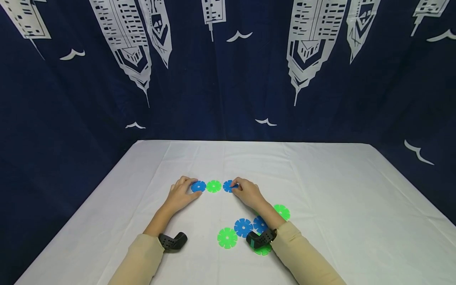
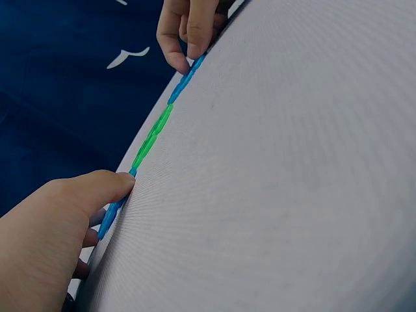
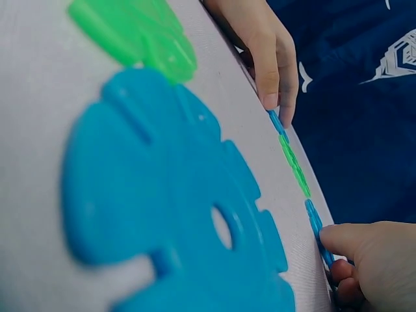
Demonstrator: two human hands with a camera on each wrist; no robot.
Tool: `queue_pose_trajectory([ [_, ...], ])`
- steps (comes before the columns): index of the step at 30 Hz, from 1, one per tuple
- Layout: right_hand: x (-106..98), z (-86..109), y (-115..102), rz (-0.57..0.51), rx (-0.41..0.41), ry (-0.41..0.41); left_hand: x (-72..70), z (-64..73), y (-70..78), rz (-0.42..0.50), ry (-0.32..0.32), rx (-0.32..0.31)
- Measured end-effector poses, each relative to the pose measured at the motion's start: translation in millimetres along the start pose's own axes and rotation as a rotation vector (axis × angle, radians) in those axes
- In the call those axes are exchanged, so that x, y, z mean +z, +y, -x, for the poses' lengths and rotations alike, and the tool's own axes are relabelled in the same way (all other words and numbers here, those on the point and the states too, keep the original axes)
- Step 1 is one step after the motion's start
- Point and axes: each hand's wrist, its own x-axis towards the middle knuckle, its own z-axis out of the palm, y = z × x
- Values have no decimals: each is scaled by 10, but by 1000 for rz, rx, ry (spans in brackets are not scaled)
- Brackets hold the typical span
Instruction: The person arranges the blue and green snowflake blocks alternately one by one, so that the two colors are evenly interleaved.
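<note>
Three notched plastic interlocking discs lie in a row on the white cloth in the head view. A green disc (image 1: 213, 186) is in the middle, touching or nearly touching the left blue disc (image 1: 198, 186). My left hand (image 1: 181, 194) holds that blue disc at its edge, thumb on the near side and fingers on the far side. On the right, a second blue disc (image 1: 228, 186) lies a small gap from the green one. My right hand (image 1: 248, 192) pinches its right edge between thumb and fingers, covering part of it.
Nearer to me are more loose discs: a green one (image 1: 227, 238), a blue one (image 1: 244, 227) and others partly under my right forearm, including a green disc (image 1: 282, 212). A dark blue patterned curtain (image 1: 221, 87) hangs behind the table's far edge.
</note>
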Motion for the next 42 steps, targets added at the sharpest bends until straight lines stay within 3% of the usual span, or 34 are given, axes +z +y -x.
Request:
queue_pose_trajectory([
  [31, 6, 7, -4, 66, -33, -19, -8, 6, 3, 5, 2, 16],
  [42, -33, 28, -7, 66, -34, -59, -7, 5, 3, 4, 1, 13],
])
